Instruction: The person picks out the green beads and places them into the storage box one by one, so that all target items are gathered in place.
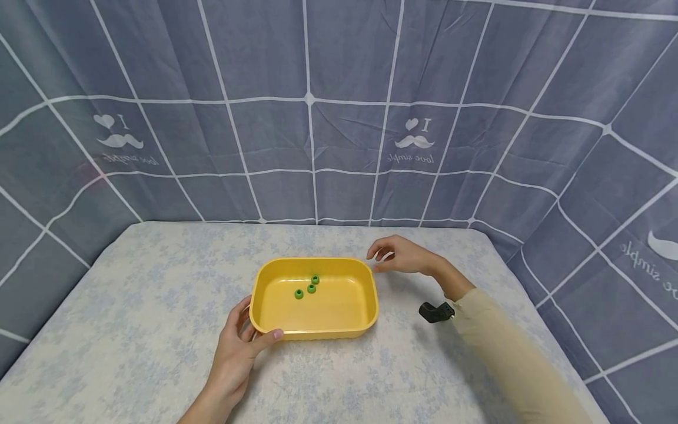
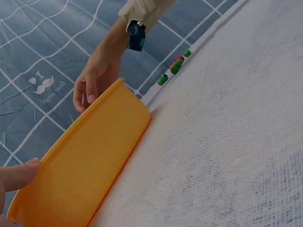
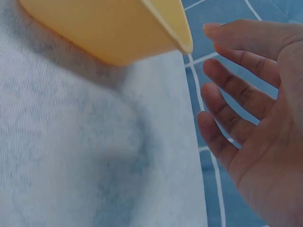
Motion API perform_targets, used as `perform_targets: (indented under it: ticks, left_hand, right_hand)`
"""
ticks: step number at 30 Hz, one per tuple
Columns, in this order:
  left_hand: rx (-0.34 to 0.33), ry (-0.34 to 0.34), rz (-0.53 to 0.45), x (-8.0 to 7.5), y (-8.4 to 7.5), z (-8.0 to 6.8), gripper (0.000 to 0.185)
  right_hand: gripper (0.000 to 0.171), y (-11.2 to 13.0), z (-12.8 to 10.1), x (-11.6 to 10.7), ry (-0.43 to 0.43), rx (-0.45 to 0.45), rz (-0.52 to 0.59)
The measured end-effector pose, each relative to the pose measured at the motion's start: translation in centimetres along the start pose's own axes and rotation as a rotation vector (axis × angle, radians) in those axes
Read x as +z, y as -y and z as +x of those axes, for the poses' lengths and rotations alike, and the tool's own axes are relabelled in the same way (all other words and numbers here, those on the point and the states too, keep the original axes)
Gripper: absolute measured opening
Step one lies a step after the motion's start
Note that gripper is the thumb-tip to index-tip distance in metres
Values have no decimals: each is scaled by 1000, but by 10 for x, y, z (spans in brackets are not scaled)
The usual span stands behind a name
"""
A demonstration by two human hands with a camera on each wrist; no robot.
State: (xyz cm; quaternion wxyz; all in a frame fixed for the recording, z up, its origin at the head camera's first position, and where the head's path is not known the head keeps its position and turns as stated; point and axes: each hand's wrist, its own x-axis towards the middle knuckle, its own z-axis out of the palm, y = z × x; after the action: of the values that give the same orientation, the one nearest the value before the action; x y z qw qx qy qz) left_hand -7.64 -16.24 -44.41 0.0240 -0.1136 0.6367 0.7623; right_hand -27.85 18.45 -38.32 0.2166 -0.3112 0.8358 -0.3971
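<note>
A yellow plastic tray (image 1: 339, 315) with rounded corners lies on the cloth-covered table, and three small green beads (image 1: 311, 288) with dark holes sit on its floor. My left hand (image 1: 235, 353) grips the tray's near left corner, thumb on the front rim and fingers along the outer left wall. Just beyond the tray's far right corner hovers my right hand (image 1: 405, 254), holding nothing. Its fingers (image 3: 239, 90) are loosely bent and spread apart in the right wrist view.
In the left wrist view, several small green and red pieces (image 2: 176, 65) lie near the table's edge, past the tray. A black wrist camera (image 1: 435, 312) sits at the right sleeve. Grey-blue checked curtains (image 1: 349, 135) stand behind and beside the pale patterned table (image 1: 159, 306).
</note>
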Motion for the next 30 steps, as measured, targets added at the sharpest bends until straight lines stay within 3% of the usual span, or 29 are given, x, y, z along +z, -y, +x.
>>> perform_targets:
  ticks: [13, 30]
  left_hand:
    - [14, 8, 8, 1, 1, 1, 105]
    - [6, -8, 7, 0, 0, -2, 104]
  right_hand:
    - [25, -18, -28, -17, -47, 46, -27]
    - [23, -45, -88, -47, -138, 112, -35]
